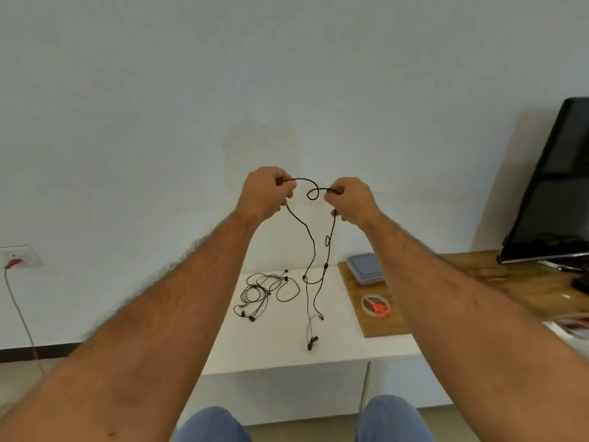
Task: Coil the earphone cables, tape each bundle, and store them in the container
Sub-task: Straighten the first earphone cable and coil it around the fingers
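I hold a black earphone cable (314,250) up in front of the wall. My left hand (266,193) pinches one part of it and my right hand (350,199) pinches another, with a short arc and a small loop between them. Two strands hang down from my hands, and their earbud ends reach the white table (287,355). Another tangle of black earphones (264,293) lies on the table to the left. A clear container with a blue-grey lid (365,268) sits on a wooden board (376,327). A clear tape roll (376,306) lies on that board.
Orange-handled scissors (381,309) rest inside the tape roll. A black monitor (554,186) leans at the right on a wooden surface (471,266). A wall socket with a red plug (14,263) and its cord are at the left. My knees in blue trousers show at the bottom.
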The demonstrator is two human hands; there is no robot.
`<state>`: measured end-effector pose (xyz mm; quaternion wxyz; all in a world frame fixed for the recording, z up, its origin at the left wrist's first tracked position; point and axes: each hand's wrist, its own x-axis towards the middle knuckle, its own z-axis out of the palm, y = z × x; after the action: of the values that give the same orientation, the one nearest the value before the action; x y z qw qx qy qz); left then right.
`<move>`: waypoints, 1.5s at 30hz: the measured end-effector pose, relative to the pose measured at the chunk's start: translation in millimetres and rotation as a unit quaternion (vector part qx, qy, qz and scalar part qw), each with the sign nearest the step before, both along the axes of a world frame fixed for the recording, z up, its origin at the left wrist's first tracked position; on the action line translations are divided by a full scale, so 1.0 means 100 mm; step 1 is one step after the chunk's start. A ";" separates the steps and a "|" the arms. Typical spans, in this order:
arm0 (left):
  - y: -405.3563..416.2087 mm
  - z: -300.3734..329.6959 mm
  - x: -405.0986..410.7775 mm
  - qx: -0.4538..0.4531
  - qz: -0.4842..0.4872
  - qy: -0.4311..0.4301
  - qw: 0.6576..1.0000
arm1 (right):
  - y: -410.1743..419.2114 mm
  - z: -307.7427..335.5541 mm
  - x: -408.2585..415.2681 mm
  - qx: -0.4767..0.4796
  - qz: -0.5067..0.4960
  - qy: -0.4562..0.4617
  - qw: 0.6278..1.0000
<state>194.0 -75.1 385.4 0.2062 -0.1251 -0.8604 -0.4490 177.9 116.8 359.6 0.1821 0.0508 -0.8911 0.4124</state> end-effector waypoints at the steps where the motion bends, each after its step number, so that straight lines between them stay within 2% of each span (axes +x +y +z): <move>1: -0.04 0.02 0.10 -0.012 0.003 -0.005 1.000 | 0.00 0.13 0.11 -0.019 0.009 0.006 1.000; 6: -0.13 0.15 0.56 -0.040 0.013 -0.019 0.999 | -0.04 0.69 0.63 -0.052 0.049 0.064 0.995; 10: -0.13 0.33 0.91 -0.029 0.012 -0.007 0.999 | -0.08 0.96 0.97 -0.049 0.065 0.083 0.993; 13: -0.08 0.50 1.16 -0.004 0.003 0.013 1.000 | -0.14 1.06 1.17 -0.012 0.096 0.066 0.993; 19: -0.01 0.78 1.52 0.003 0.001 0.047 0.999 | -0.28 1.27 1.56 0.125 0.124 0.074 0.982; 23: -0.17 0.94 1.59 -0.006 0.069 0.060 0.996 | -0.21 1.54 1.78 0.138 0.148 0.056 0.978; 25: -0.32 0.97 1.60 -0.036 0.113 0.058 0.991 | -0.16 1.71 1.89 0.136 0.151 0.077 0.976; 30: -0.73 0.78 1.59 -0.097 0.139 0.036 0.985 | 0.00 2.07 2.07 0.068 0.092 0.197 0.974; 33: -0.85 0.55 1.58 -0.151 0.134 0.025 0.979 | 0.06 2.19 2.09 -0.049 0.063 0.222 0.972; 35: -0.89 0.39 1.55 -0.151 0.126 0.014 0.980 | 0.07 2.25 2.12 -0.144 0.075 0.187 0.969; 39: -0.91 0.10 1.53 -0.134 0.092 -0.027 0.986 | 0.04 2.23 2.22 -0.278 0.167 0.026 0.946; 43: -0.90 -0.17 1.53 -0.138 0.059 -0.066 0.987 | 0.03 2.22 2.22 -0.312 0.164 0.003 0.936; 45: -0.88 -0.26 1.52 -0.128 0.059 -0.081 0.987 | 0.02 2.26 2.22 -0.259 0.141 0.016 0.955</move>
<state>346.5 -163.5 359.0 0.1445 -0.0628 -0.9304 -0.3308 399.4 119.3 585.7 0.1437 0.1335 -0.7344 0.6498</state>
